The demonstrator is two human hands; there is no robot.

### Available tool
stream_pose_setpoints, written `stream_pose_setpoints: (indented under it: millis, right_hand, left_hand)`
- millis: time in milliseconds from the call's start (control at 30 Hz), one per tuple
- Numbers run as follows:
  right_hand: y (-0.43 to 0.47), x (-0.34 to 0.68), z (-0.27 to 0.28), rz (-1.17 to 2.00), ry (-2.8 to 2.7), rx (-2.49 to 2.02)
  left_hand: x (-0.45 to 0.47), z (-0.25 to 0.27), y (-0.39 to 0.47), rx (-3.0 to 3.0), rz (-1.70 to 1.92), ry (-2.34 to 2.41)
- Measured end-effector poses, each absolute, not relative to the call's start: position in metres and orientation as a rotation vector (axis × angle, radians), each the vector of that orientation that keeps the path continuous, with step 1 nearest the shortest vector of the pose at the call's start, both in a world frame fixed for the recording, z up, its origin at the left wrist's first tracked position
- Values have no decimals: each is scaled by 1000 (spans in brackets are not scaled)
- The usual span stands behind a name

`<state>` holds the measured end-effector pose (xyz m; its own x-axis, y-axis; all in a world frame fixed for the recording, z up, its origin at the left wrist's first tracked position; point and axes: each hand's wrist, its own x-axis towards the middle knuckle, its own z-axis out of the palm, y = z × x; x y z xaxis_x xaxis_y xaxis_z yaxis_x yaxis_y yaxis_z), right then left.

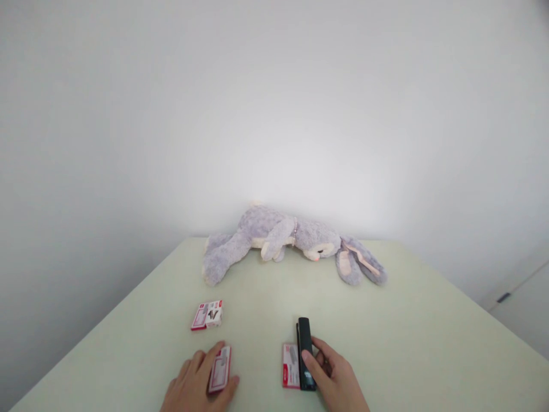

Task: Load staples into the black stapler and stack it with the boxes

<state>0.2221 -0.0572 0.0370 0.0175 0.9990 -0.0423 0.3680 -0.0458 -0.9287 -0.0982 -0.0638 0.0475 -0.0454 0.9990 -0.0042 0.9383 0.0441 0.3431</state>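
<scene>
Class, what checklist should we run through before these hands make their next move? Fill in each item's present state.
1. Right hand grips the dark stapler: ok, the hand closes round its side.
2. Left hand has the near-left box: ok, the hand wraps round it.
3. Stapler off the near-right box: cannot tell; it may rest on the edge or just hide it.
4. All boxes in one group: not ok; a flat box and a small white box sit farther out.
5. Plush rabbit apart from both hands: ok, it lies at the table's back.
</scene>
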Motion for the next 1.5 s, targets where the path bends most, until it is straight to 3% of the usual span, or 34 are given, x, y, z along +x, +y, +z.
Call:
stream_pose_setpoints:
  millis: [333, 467, 767, 867, 967, 1067, 1233, 1400, 1500]
  right_hand:
    - [-54, 224, 37, 1055, -1481, -1479]
    - [-55, 225, 35, 1067, -1498, -1468]
    - [-62, 223, 43, 1088, -1525, -1477]
    - [-62, 223, 42, 1104, -1513, -1477]
    - [-61, 224, 39, 1106, -1481, -1479]
    - [-60, 225, 38, 1104, -1483, -1480]
    - [-60, 227, 39, 1118, -1496, -1476]
    - [-61, 225, 40, 1133, -1478, -1486]
    - [-61, 224, 39, 1135, -1477, -1482]
  left_hand:
    - [-25, 79, -44, 2147, 631, 1354]
    - [7, 90, -36, 2204, 545, 1245]
    - [19, 78, -34, 2195, 510, 1197]
    - [-23, 75, -25, 2155, 737, 1301]
    - [-92, 72, 1, 2068, 1024, 1696]
    - [-154, 63, 31, 1982, 830, 2004]
    - [-188, 48, 30, 2022, 596, 1984]
    - [-159, 45, -26, 2059, 388, 1989]
    - [-106, 55, -51, 2114, 449, 1762]
